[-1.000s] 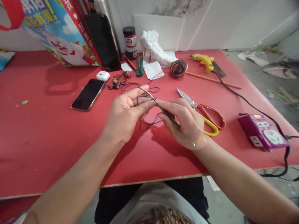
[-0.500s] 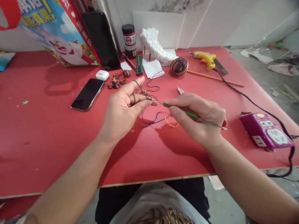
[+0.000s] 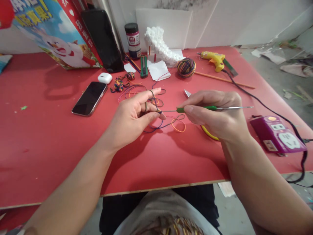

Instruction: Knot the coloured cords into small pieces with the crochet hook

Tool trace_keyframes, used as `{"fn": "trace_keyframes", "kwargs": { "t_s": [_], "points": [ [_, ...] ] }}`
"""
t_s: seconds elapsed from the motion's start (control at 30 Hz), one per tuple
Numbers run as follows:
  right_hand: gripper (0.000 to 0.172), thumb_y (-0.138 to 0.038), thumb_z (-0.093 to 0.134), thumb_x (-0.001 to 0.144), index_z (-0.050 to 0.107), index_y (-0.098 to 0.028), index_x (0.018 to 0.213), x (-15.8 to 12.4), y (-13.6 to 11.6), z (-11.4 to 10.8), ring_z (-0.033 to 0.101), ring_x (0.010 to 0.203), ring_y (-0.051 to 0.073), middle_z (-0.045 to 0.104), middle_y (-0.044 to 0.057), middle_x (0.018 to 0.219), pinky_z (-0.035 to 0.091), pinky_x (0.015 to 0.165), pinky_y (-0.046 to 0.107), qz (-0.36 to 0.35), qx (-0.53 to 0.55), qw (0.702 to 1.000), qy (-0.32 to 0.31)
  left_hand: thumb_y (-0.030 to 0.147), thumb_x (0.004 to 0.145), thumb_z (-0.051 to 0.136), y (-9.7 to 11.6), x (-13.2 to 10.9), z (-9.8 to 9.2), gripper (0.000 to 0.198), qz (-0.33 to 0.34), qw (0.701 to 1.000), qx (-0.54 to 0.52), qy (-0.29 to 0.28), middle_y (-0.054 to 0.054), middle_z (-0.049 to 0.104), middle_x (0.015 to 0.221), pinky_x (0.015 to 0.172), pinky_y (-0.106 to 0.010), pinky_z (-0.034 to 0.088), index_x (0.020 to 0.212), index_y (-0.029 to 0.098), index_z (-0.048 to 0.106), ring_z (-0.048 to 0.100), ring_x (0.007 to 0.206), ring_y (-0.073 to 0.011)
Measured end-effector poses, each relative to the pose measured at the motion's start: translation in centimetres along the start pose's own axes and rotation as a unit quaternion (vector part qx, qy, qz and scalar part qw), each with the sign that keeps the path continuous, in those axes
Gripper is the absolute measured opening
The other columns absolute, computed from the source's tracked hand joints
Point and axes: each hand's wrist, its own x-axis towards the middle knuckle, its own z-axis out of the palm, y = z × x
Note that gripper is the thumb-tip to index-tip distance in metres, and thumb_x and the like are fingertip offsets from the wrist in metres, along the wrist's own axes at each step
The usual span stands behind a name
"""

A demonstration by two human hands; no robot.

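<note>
My right hand [image 3: 215, 112] grips a green-handled crochet hook [image 3: 209, 107] between thumb and fingers. Its thin metal tip reaches left to a small piece of crochet work [image 3: 159, 111], while the other metal end points right past my hand. My left hand [image 3: 137, 114] pinches that small piece between thumb and fingers, with its index finger stretched out and dark yarn looped over it. Multicoloured yarn [image 3: 178, 125] trails in loose loops on the table beneath. Most of the piece is hidden by my left fingertips. Scissors [image 3: 209, 133] lie partly under my right hand.
On the red table [image 3: 61, 156] lie a phone [image 3: 90, 99], an earbud case [image 3: 105, 78], a yarn ball [image 3: 186, 67] and a yellow glue gun [image 3: 215, 60]. A purple power socket [image 3: 278, 134] with a black cord stands at right. Behind are a jar [image 3: 132, 39] and a white folded-paper model [image 3: 161, 45].
My right hand has turned, so the hook's rear end now points right, closer to level. My left hand has shifted slightly right and down, with its index finger lower.
</note>
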Motion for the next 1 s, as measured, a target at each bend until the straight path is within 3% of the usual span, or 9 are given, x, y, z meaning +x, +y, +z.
{"fn": "trace_keyframes", "kwargs": {
  "t_s": [0.3,0.5,0.67,0.87,1.0],
  "points": [
    [0.010,-0.021,0.090,0.074,0.081,-0.019,0.071,0.6,-0.5,-0.7,0.036,0.044,0.007,0.054,-0.001,0.051,0.017,0.040,0.026,0.135,0.118,0.983,-0.043,0.015,0.090,0.075,0.6,-0.4,-0.1,0.056,-0.035,0.998,-0.022,-0.049,-0.003,0.078,0.081,0.066,-0.028,0.060,0.145,0.018,0.067,0.077,0.081,-0.0199],
    [0.018,-0.027,0.095,0.072,0.079,-0.018,0.071,0.9,-0.2,-0.4,0.035,0.043,0.006,0.053,-0.002,0.051,0.015,0.039,0.024,0.152,0.184,0.969,-0.070,0.020,0.086,0.082,0.8,-0.5,-0.1,0.059,-0.054,0.996,-0.049,-0.043,-0.004,0.080,0.083,0.071,-0.032,0.062,0.143,0.018,0.069,0.080,0.083,-0.0226],
    [0.025,-0.037,0.092,0.076,0.076,-0.018,0.076,0.6,0.2,0.3,0.037,0.040,0.006,0.057,-0.002,0.053,0.020,0.037,0.023,0.137,0.196,0.966,-0.097,0.024,0.085,0.086,0.3,-0.3,0.3,0.054,-0.059,0.990,-0.116,-0.060,-0.006,0.083,0.083,0.060,-0.032,0.057,0.138,0.021,0.073,0.076,0.069,-0.0207],
    [0.022,-0.040,0.086,0.082,0.073,-0.023,0.085,0.1,0.6,2.4,0.032,0.039,0.004,0.062,-0.005,0.062,0.029,0.036,0.022,0.089,0.211,0.973,0.007,0.026,0.083,0.087,-0.1,-0.1,0.9,0.046,-0.044,0.984,-0.173,0.016,-0.008,0.084,0.093,0.070,-0.035,0.061,0.128,0.022,0.077,0.081,0.086,-0.0251],
    [0.022,-0.040,0.087,0.082,0.072,-0.023,0.086,0.0,0.8,3.1,0.036,0.042,0.005,0.063,-0.005,0.065,0.034,0.040,0.022,0.088,0.218,0.972,0.020,0.025,0.085,0.084,-0.1,-0.2,1.1,0.039,-0.023,0.987,-0.155,0.046,-0.006,0.083,0.091,0.071,-0.034,0.060,0.124,0.023,0.078,0.078,0.086,-0.0228]
  ]
}}
